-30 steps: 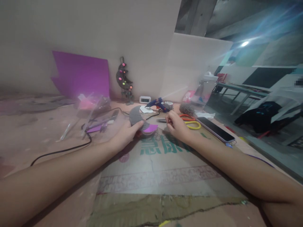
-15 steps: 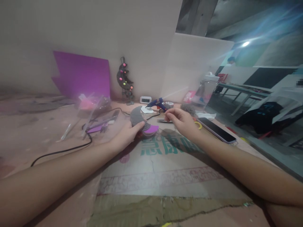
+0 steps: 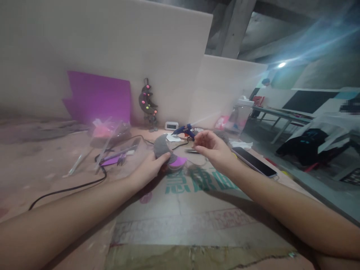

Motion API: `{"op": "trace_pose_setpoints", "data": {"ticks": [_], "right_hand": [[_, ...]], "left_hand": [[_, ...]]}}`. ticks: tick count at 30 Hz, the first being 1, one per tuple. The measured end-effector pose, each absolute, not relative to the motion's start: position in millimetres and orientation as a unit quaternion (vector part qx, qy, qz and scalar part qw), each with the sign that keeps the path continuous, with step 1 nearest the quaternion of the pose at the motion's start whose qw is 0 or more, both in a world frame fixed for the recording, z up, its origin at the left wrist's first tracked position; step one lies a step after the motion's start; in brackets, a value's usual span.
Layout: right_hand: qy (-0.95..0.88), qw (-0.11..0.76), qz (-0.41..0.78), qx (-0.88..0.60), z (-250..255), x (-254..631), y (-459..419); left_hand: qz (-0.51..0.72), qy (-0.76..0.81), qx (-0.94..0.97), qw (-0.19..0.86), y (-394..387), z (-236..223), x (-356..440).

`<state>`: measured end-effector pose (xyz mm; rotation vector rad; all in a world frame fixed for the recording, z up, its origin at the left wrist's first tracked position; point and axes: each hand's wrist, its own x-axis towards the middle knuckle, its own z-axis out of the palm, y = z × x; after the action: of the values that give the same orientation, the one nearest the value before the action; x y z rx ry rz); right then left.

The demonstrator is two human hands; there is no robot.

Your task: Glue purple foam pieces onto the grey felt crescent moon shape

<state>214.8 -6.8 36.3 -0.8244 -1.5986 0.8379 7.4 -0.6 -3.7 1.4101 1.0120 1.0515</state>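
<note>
One crescent, nearer me than the glue gun, sits gripped in my left fingers. My right fingers curl just right of the glue gun, their hold unclear. Snug, even winding seems best.

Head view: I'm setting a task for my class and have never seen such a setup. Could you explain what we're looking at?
There is no machine here: the two bare hands belong to a person wearing the camera on their head, so we look forward and down past their forearms. The left hand holds a gray crescent, with a purple piece showing at its lower end. The right hand is raised, fingers bent; whether it pinches anything is too small to tell. A printed cardboard sheet covers part of the table. Beyond the hands are a blue glue gun and a small white clock; a phone lies to the right.
</note>
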Motion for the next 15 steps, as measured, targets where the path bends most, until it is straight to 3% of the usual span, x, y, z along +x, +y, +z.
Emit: {"op": "trace_pose_setpoints", "data": {"ticks": [15], "right_hand": [[-0.596, 0.587, 0.392, -0.384, 37.1, 226.5, 5.8]], "left_hand": [[0.449, 0.402, 0.580, 0.549, 3.8, -9.9, 8.3]]}}
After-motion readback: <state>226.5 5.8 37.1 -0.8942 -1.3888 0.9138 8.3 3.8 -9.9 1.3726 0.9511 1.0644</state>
